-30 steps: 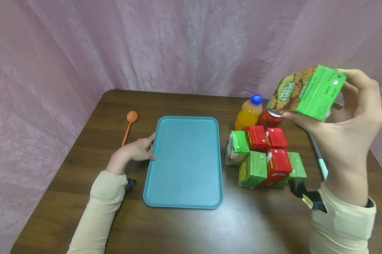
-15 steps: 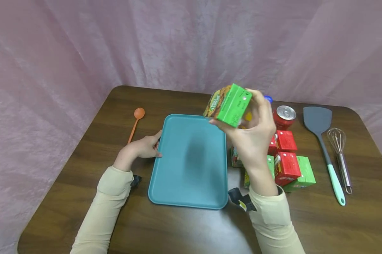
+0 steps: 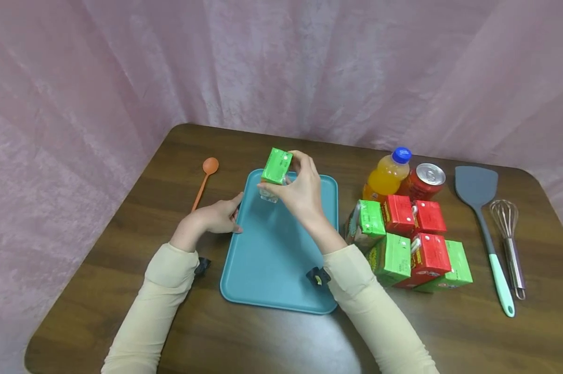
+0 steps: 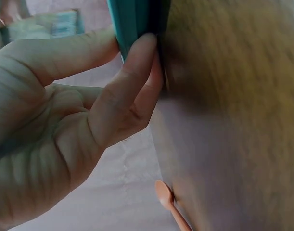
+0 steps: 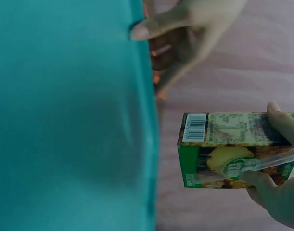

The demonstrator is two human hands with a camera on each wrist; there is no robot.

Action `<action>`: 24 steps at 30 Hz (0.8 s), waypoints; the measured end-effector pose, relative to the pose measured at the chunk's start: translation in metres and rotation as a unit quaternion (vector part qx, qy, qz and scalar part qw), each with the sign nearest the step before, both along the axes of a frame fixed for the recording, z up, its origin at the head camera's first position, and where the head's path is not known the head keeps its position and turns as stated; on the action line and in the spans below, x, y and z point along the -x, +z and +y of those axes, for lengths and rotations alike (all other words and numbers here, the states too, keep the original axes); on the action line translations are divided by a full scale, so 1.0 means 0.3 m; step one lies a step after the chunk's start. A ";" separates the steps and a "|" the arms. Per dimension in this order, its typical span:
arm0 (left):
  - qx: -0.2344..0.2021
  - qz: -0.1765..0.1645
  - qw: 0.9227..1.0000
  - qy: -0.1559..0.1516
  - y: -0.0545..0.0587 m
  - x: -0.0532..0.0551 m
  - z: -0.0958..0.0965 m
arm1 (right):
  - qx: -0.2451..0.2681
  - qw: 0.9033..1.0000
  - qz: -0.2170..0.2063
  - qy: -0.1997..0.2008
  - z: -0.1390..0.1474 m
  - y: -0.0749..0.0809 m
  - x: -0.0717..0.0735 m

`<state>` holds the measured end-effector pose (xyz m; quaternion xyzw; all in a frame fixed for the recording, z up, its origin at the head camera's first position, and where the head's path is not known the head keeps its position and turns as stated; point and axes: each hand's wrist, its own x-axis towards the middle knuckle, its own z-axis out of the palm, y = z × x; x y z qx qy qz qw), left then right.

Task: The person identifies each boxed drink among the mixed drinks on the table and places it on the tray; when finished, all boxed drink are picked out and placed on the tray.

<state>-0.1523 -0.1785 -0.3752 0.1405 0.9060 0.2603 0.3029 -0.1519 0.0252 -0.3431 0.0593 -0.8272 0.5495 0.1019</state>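
A green drink carton with a straw in its wrapper along one side is gripped by my right hand, thumb on one side and fingers on the other. It hangs over the far left part of a turquoise tray; in the right wrist view the carton appears clear of the tray surface. My left hand pinches the tray's left rim, thumb on top and fingers below, as the left wrist view shows. An orange spoon lies just beyond the left hand.
Right of the tray stand several red and green cartons, an orange juice bottle and a red can. Farther right lie a grey spatula and a whisk. A pink curtain hangs behind the wooden table.
My right hand has carried the green carton left and lower, from above the carton group to over the tray's far left. The left hand has stayed on the rim. The head view has shifted slightly.
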 end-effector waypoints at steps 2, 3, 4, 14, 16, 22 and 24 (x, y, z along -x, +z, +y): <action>0.004 0.000 1.000 -0.003 0.002 0.001 0.002 | -0.013 1.000 -0.020 0.001 -0.020 -0.020 0.021; 0.004 -0.001 1.000 -0.005 0.003 0.001 0.003 | -0.011 1.000 -0.028 0.002 -0.030 -0.029 0.030; 0.005 -0.002 1.000 -0.006 0.005 0.001 0.004 | -0.012 0.999 -0.038 0.001 -0.038 -0.037 0.038; 0.005 0.002 1.000 -0.011 0.013 0.000 0.009 | -0.052 0.998 -0.033 0.034 -0.091 -0.095 0.100; 0.005 0.003 1.000 -0.005 0.012 -0.001 0.011 | -0.062 0.997 -0.026 0.043 -0.101 -0.106 0.108; 0.025 0.005 1.000 0.004 0.009 -0.002 0.014 | -0.079 0.994 -0.056 0.059 -0.116 -0.108 0.106; 0.031 0.005 1.000 0.005 0.010 -0.001 0.011 | -0.093 0.991 -0.075 0.065 -0.115 -0.092 0.094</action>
